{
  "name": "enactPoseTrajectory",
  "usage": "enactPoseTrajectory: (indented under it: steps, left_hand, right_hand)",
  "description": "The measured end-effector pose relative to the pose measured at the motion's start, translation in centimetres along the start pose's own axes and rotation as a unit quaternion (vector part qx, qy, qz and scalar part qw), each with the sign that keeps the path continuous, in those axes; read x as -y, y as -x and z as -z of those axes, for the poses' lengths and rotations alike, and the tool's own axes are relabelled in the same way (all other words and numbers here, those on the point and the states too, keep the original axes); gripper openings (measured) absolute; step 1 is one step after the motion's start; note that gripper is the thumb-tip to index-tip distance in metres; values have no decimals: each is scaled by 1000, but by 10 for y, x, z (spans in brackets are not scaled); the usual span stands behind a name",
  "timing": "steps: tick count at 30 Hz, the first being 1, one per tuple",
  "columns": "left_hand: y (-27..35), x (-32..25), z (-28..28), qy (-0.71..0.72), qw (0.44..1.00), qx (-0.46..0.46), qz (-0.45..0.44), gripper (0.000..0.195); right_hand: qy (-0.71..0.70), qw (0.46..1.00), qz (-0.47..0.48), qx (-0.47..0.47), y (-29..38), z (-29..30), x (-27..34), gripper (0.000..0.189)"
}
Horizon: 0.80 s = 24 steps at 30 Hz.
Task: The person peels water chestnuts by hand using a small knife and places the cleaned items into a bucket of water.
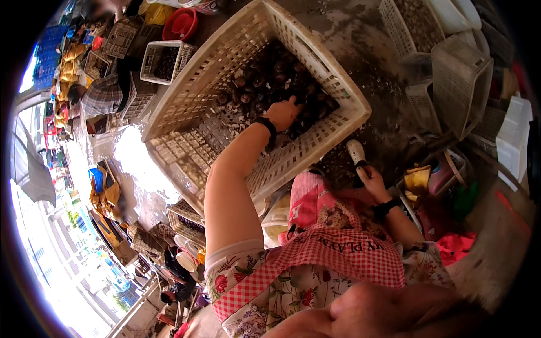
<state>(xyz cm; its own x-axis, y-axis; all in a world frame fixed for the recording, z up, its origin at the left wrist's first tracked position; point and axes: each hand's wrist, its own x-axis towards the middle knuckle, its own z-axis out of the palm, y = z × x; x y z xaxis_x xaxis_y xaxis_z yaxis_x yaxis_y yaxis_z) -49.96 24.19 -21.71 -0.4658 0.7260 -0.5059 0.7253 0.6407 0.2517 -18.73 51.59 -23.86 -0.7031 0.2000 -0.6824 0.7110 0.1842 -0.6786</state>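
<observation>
A large pale plastic crate [296, 167] with slatted walls stands tilted in the view before me. Dark, rounded items like shells or nuts [270, 76] lie heaped towards its far right side, with small pale scraps beside them. My left hand [282, 115], a dark band at its wrist, reaches inside and touches the heap, index finger extended; its other fingers are partly hidden, so whether they hold an item is unclear. Outside the crate, near its right corner, my right hand [373, 181] grips a small tool with a pale rounded end [356, 152] and a dark section.
Stacked pale crates [458, 84] stand at the right, below a crate of brownish items [416, 25]. A smaller white crate [146, 63] and a red basin [180, 23] are at the upper left. Another person [101, 99] bends among crates. The floor [359, 55] looks wet.
</observation>
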Motion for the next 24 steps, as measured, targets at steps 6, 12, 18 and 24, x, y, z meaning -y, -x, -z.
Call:
enactPoseTrajectory:
  steps: [6, 12, 18, 24]
  left_hand:
    - [25, 3, 12, 181, 970, 0, 163, 41]
    - [107, -59, 75, 765, 597, -180, 159, 40]
    - [190, -184, 109, 811, 507, -266, 120, 49]
    - [182, -285, 40, 694, 588, -335, 245, 52]
  right_hand:
    - [9, 1000, 10, 25, 2, -5, 27, 42]
    - [-9, 998, 50, 46, 0, 13, 55, 42]
    - [0, 979, 168, 116, 0, 43, 98, 29]
    - [-54, 920, 342, 184, 21, 42, 131, 24]
